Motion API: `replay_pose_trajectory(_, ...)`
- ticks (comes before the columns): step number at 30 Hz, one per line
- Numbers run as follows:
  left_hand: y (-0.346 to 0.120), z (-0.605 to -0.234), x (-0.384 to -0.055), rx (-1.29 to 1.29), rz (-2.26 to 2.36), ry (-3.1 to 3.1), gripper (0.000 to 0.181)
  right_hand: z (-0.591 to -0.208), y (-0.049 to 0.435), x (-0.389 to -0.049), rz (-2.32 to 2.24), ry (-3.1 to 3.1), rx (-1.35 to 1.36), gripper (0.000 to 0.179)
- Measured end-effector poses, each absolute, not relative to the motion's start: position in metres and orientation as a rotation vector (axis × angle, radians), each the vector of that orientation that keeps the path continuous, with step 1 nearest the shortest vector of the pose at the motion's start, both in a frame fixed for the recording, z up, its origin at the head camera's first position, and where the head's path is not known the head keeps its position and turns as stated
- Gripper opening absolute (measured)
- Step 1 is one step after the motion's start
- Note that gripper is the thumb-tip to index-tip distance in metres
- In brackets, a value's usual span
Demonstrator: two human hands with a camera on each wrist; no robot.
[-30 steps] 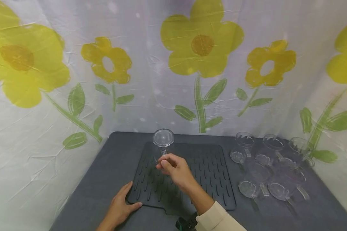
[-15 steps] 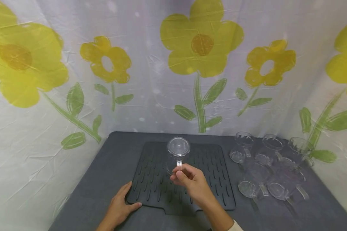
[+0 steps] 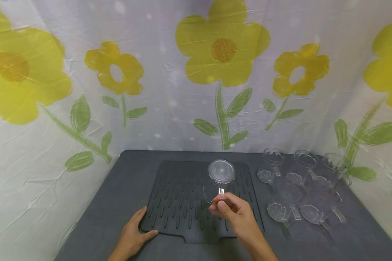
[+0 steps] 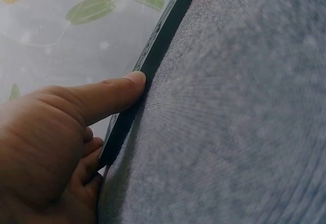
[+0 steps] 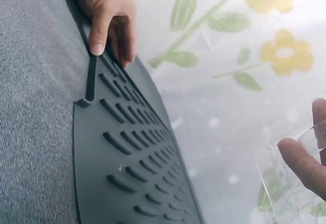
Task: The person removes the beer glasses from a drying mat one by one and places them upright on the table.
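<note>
In the head view my right hand (image 3: 238,214) pinches the handle of a clear glass mug (image 3: 221,172) between thumb and fingers. The mug hangs over the right half of a black ribbed drying mat (image 3: 179,199), its round base seeming to face up. At the near left corner of the mat, my left hand (image 3: 132,230) rests with spread fingers along the side and the thumb against the front edge. The left wrist view shows that thumb (image 4: 117,94) pressing the mat's rim. Only fingertips (image 5: 300,163) and a slice of the mug appear in the right wrist view.
Several clear glass mugs (image 3: 279,212) stand in rows on the dark grey table (image 3: 101,203), right of the mat. A white curtain (image 3: 163,119) printed with yellow flowers hangs behind the table and along its sides.
My right hand has carried the mug rightward and toward me, from the mat's back left to its right half. My left hand stays at the corner.
</note>
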State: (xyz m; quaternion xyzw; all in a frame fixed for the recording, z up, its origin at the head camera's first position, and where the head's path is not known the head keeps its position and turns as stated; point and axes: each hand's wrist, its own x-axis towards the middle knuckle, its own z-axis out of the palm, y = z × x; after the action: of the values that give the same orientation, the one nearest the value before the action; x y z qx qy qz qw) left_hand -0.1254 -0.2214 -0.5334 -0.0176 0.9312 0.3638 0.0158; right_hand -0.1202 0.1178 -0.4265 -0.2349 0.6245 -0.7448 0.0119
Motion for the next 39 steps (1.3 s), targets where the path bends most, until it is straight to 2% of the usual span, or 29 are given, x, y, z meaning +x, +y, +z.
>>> replay_pose_trajectory(11,-0.221,-0.532,-0.125,-0.055,1.122,2.904,0.105,-0.425,0.138,-0.104,-2.375,1.986,-0.68,0.018)
replay_pose_trajectory(19,-0.221,-0.533,-0.125,-0.073,1.13,2.892,0.106,-0.422,0.149,-0.104,-2.371,2.261,-0.645,0.017)
replay_pose_trajectory(28,-0.22,-0.531,-0.127,-0.088,1.115,2.891,0.11,-0.416,0.161,-0.105,-2.332,2.459,-0.968,0.026)
replay_pose_trajectory(39,-0.217,-0.523,-0.127,-0.121,1.134,2.855,0.107,-0.417,0.158,-0.106,-2.098,2.892,-1.151,0.029)
